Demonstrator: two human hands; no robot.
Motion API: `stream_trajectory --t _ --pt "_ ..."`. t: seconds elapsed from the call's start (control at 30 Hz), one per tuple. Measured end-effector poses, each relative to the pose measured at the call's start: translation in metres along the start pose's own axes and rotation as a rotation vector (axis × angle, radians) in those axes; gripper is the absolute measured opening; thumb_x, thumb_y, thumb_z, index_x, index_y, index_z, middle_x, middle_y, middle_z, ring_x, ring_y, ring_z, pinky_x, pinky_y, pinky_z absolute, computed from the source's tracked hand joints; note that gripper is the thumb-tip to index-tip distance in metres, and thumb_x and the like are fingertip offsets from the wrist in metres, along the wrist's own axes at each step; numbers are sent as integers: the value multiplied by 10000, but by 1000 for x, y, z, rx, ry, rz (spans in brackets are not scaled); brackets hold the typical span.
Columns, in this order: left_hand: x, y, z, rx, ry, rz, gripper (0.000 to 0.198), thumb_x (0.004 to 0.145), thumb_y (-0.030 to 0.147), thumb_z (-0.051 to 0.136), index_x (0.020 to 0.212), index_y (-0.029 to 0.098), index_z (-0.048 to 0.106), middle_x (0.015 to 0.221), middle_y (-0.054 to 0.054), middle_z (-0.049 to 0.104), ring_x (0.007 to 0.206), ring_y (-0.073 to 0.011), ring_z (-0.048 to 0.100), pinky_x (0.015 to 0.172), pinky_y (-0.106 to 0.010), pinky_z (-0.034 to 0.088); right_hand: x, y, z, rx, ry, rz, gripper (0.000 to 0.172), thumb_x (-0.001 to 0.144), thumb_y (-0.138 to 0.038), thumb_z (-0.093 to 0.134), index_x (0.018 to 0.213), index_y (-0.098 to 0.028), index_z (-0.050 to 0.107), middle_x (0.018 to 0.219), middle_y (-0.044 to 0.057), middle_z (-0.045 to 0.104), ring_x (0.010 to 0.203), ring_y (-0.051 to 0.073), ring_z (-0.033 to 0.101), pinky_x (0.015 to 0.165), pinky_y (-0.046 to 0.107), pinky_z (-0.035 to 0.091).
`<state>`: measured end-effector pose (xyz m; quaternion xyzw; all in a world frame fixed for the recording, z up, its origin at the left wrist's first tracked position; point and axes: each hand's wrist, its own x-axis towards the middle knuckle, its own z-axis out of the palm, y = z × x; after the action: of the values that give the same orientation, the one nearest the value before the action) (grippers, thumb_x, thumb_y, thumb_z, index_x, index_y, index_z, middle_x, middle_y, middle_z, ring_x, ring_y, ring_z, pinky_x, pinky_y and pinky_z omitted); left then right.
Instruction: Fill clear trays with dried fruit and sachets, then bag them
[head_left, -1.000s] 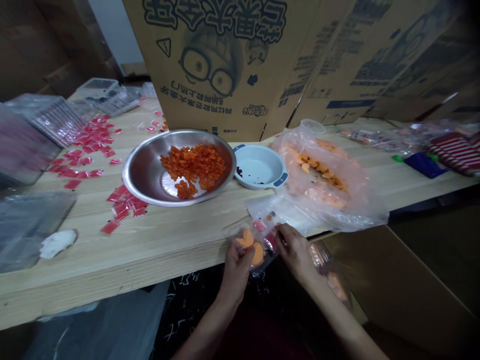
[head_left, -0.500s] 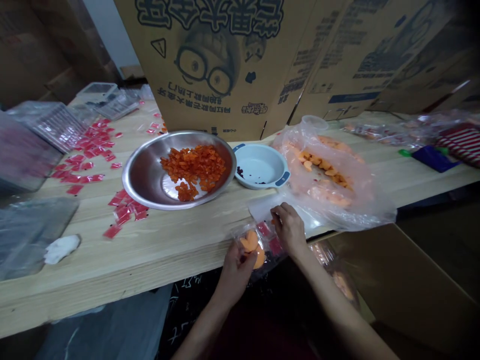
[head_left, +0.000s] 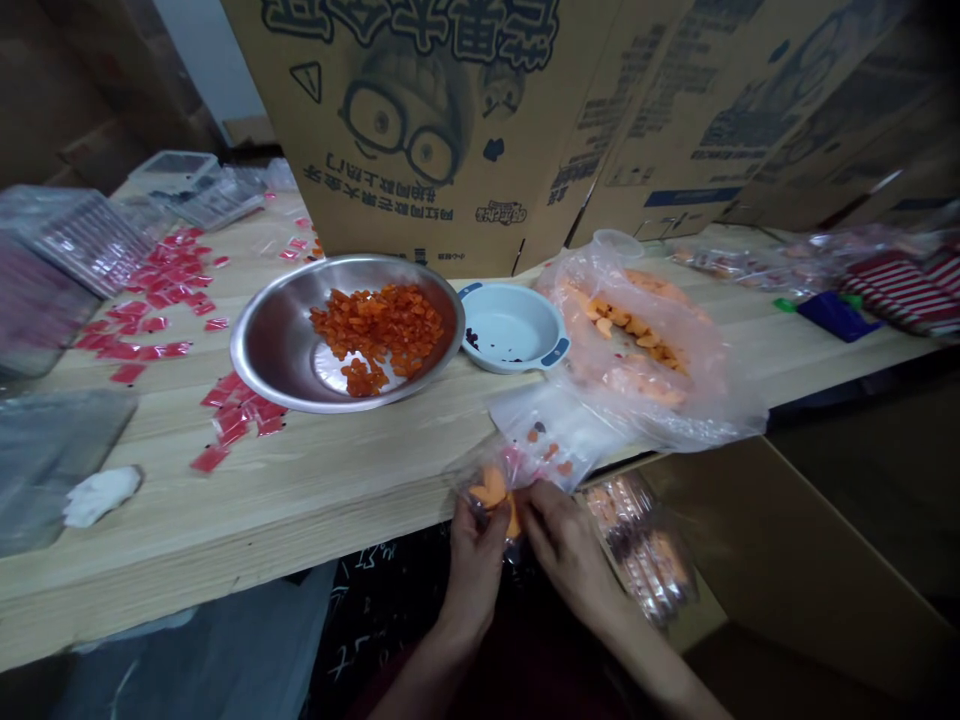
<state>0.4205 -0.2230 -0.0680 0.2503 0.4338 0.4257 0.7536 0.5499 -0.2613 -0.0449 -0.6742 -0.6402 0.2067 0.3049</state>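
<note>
A clear plastic packet with orange pieces inside hangs over the table's front edge. My left hand pinches its lower left side between thumb and fingers. Against the packet's right side, my right hand has its fingers closed on the plastic. Just behind the hands lies a white sheet with several small orange-red bits and a dark one on it. A pale blue dish holding a few dark specks stands farther back. To its left is a steel bowl of small orange-red pieces.
A translucent bag of orange pieces lies at right. Red sachets are scattered at left near a white crumpled cloth. Cardboard boxes stand behind. Below the edge, an open carton holds wrapped packets.
My right hand has come down and left from the white sheet to the packet, uncovering small bits on the sheet. The red sachets by the packet are now mostly hidden. The view has shifted slightly.
</note>
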Motion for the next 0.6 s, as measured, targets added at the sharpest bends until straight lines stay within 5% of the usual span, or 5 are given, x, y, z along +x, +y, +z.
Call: stream_trajectory --t 0.13,0.3,0.47,0.6 --pt "-8 14 -6 83 -2 24 365 857 400 802 1137 197 686 1165 -98 746 1097 -230 691 1040 -366 506 1 -23 5 202 -10 -13 185 1036 -142 464 1010 -216 632 966 58 694 872 203 665 799 324 521" --pt "-20 42 -37 217 -171 -36 418 880 445 793 1244 243 753 1318 -100 728 1308 -282 621 1150 -419 454 11 -32 -1 315 -64 35 168 1035 -198 511 939 -199 649 873 24 676 779 172 628 721 286 487" --pt "-18 37 -54 201 -122 -12 324 812 409 856 1054 198 814 1049 -75 789 1004 -246 724 936 -356 560 8 -55 -6 515 -259 45 174 1012 -153 548 987 -223 705 939 9 723 868 161 680 791 272 542" --pt "-18 23 -50 254 1 51 316 735 440 905 807 157 786 796 -47 757 761 -199 679 775 -299 546 -2 -59 -5 350 -296 -33 256 918 -107 657 1116 -257 721 1150 55 727 1131 234 688 1015 404 566"
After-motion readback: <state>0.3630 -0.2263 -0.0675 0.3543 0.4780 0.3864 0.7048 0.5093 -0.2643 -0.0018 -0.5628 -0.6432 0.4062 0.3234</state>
